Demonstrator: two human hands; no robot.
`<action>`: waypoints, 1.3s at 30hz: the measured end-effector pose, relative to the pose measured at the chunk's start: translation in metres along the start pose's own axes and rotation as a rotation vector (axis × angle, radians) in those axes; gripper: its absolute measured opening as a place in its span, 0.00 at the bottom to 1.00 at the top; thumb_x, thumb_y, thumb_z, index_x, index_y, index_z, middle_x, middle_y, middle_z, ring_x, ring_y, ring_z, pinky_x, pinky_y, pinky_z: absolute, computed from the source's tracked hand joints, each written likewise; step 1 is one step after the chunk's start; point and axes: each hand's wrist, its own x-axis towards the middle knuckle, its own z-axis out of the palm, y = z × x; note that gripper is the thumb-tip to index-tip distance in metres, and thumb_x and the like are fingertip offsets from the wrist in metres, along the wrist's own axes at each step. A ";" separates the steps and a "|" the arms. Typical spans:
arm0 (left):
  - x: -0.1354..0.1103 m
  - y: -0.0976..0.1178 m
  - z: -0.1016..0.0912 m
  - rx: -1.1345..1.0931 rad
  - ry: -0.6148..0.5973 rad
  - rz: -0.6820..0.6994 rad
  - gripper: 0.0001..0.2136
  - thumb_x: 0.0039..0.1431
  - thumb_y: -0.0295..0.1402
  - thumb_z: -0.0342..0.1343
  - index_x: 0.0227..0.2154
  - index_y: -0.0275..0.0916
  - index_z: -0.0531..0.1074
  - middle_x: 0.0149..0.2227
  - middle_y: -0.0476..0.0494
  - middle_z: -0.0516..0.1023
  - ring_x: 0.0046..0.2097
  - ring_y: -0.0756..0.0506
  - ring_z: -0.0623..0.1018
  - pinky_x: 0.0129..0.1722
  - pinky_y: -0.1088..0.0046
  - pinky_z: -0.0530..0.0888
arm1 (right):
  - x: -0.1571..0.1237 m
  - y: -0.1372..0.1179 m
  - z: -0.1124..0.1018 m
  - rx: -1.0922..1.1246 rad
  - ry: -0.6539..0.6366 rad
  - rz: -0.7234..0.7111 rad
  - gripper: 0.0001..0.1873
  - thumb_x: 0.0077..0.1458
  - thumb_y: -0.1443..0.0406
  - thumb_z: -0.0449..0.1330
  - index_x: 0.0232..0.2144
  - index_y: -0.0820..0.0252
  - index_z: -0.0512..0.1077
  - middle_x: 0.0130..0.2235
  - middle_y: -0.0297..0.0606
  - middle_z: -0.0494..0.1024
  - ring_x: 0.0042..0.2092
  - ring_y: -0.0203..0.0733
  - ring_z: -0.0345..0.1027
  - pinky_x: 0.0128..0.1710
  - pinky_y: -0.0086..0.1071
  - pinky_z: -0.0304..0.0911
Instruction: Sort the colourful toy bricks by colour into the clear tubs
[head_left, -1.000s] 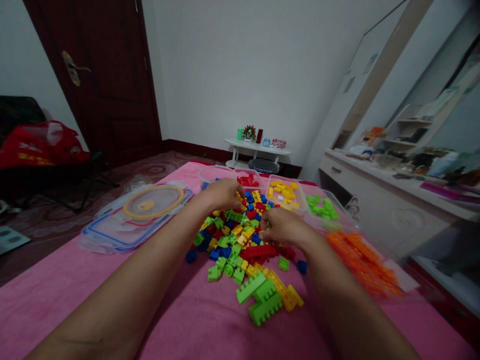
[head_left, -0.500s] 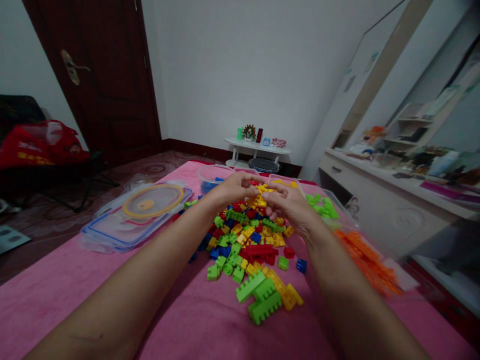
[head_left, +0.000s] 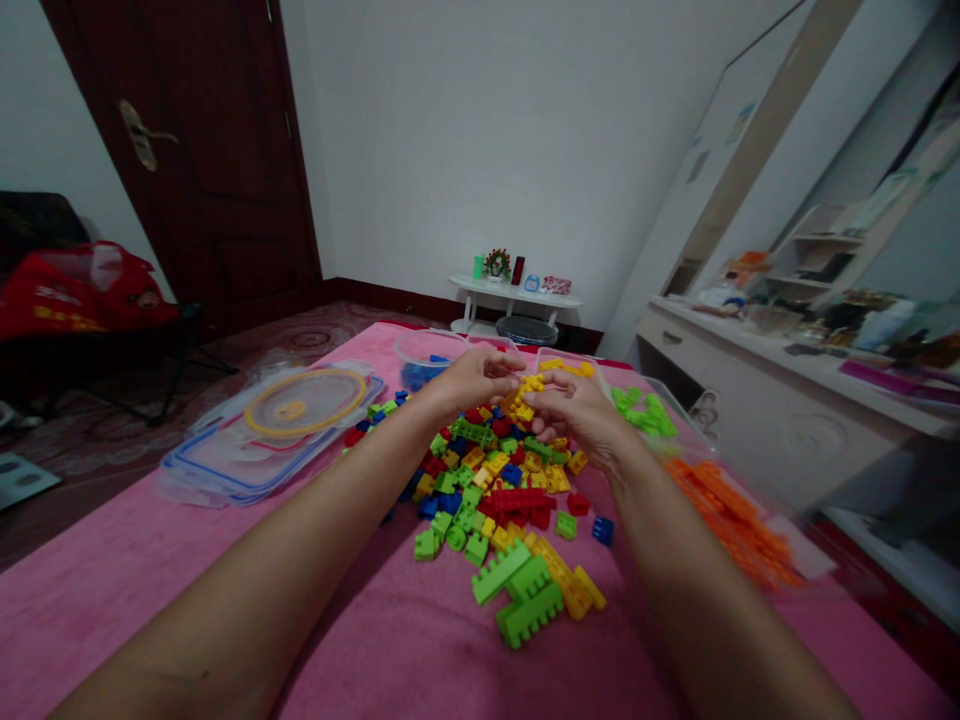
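Observation:
A heap of toy building bricks (head_left: 465, 490) in red, yellow, green and blue lies on the pink cloth (head_left: 420, 620). Over its far part my right hand (head_left: 574, 410) has its fingers closed on a joined cluster of small yellow bricks (head_left: 529, 393). Just left of that cluster is my left hand (head_left: 480, 378), thumb and fingers curved and apart; whether a fingertip touches the yellow bricks is hard to see. Nearer to me lie joined green bricks (head_left: 521, 590) and long yellow bricks (head_left: 574, 585).
Clear tubs stand behind the heap, one with blue bricks (head_left: 420, 375), another with yellow bricks (head_left: 562, 367). At right, containers hold light green bricks (head_left: 645, 412) and orange bricks (head_left: 735, 520). Stacked lids (head_left: 262, 470) lie at left. A drawered dresser (head_left: 720, 360) stands beyond.
The yellow brick cluster shows more plainly between the hands. My left fingers have drawn back slightly to the left, and the right fingers have shifted a little around the cluster.

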 end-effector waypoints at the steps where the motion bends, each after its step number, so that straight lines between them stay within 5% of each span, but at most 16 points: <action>1: 0.001 -0.001 -0.001 0.038 0.035 0.020 0.18 0.51 0.24 0.55 0.46 0.29 0.71 0.34 0.41 0.76 0.31 0.51 0.74 0.30 0.76 0.70 | 0.000 0.000 -0.002 -0.022 -0.006 0.009 0.13 0.46 0.67 0.63 0.35 0.60 0.65 0.20 0.28 0.72 0.19 0.30 0.66 0.18 0.21 0.65; 6: 0.004 -0.005 -0.002 0.170 0.119 0.088 0.14 0.51 0.24 0.55 0.42 0.29 0.74 0.39 0.37 0.78 0.36 0.48 0.76 0.33 0.74 0.72 | 0.008 0.008 -0.018 -0.162 0.098 0.052 0.15 0.47 0.67 0.64 0.36 0.60 0.64 0.19 0.30 0.71 0.18 0.32 0.65 0.17 0.22 0.63; 10: 0.008 -0.011 -0.001 0.183 0.119 0.134 0.12 0.51 0.26 0.56 0.39 0.33 0.76 0.38 0.40 0.79 0.37 0.48 0.77 0.35 0.73 0.73 | 0.024 0.027 -0.035 0.014 0.400 -0.154 0.24 0.51 0.62 0.61 0.48 0.57 0.58 0.38 0.42 0.75 0.33 0.38 0.74 0.32 0.27 0.70; 13: 0.012 -0.018 0.000 0.255 0.109 0.158 0.12 0.51 0.26 0.55 0.39 0.33 0.76 0.38 0.39 0.80 0.37 0.47 0.77 0.37 0.72 0.74 | 0.031 0.036 -0.041 0.001 0.487 -0.186 0.31 0.50 0.59 0.61 0.53 0.56 0.54 0.49 0.49 0.71 0.42 0.42 0.73 0.38 0.30 0.70; 15: 0.012 -0.021 0.000 0.346 0.113 0.177 0.13 0.51 0.25 0.54 0.40 0.32 0.76 0.39 0.38 0.80 0.39 0.46 0.78 0.38 0.70 0.74 | 0.030 0.033 -0.033 -0.090 0.464 -0.208 0.26 0.48 0.59 0.61 0.49 0.59 0.61 0.48 0.49 0.72 0.42 0.44 0.72 0.37 0.32 0.69; 20: 0.002 -0.013 0.003 0.523 0.128 0.270 0.16 0.49 0.25 0.54 0.43 0.34 0.75 0.40 0.41 0.79 0.42 0.43 0.77 0.43 0.69 0.72 | 0.009 0.009 0.018 -0.289 0.149 -0.457 0.14 0.48 0.64 0.60 0.39 0.60 0.71 0.42 0.41 0.75 0.41 0.41 0.71 0.39 0.34 0.68; 23: -0.003 -0.008 0.006 0.542 0.114 0.302 0.14 0.48 0.25 0.54 0.39 0.35 0.76 0.38 0.43 0.79 0.41 0.43 0.76 0.43 0.69 0.71 | -0.004 0.000 0.042 -0.453 0.166 -0.605 0.12 0.48 0.69 0.59 0.38 0.60 0.72 0.42 0.40 0.74 0.44 0.40 0.68 0.43 0.34 0.66; 26: -0.003 -0.011 0.009 0.478 0.130 0.337 0.15 0.47 0.24 0.53 0.39 0.34 0.75 0.40 0.42 0.79 0.40 0.43 0.76 0.42 0.70 0.71 | -0.010 -0.001 0.047 -0.533 0.205 -0.702 0.06 0.49 0.71 0.58 0.32 0.60 0.71 0.41 0.40 0.73 0.45 0.41 0.67 0.47 0.35 0.63; 29: 0.000 -0.018 0.012 0.390 0.084 0.355 0.15 0.47 0.24 0.53 0.40 0.33 0.74 0.37 0.42 0.78 0.37 0.45 0.76 0.39 0.71 0.72 | -0.013 -0.002 0.046 -0.541 0.222 -0.734 0.11 0.48 0.73 0.57 0.35 0.59 0.70 0.43 0.40 0.71 0.47 0.42 0.65 0.46 0.35 0.63; 35: 0.006 -0.031 0.008 0.639 0.190 0.259 0.11 0.50 0.27 0.53 0.37 0.33 0.74 0.40 0.39 0.77 0.43 0.42 0.74 0.48 0.64 0.69 | -0.016 -0.002 0.055 -0.574 0.212 -0.778 0.11 0.48 0.76 0.53 0.31 0.58 0.70 0.38 0.38 0.72 0.44 0.42 0.66 0.46 0.35 0.62; 39: 0.005 -0.031 0.010 0.632 0.152 0.224 0.10 0.50 0.26 0.52 0.36 0.33 0.74 0.38 0.42 0.77 0.41 0.43 0.75 0.45 0.66 0.71 | -0.014 0.001 0.055 -0.571 0.196 -0.757 0.12 0.48 0.76 0.52 0.32 0.59 0.71 0.37 0.38 0.73 0.42 0.41 0.66 0.45 0.35 0.62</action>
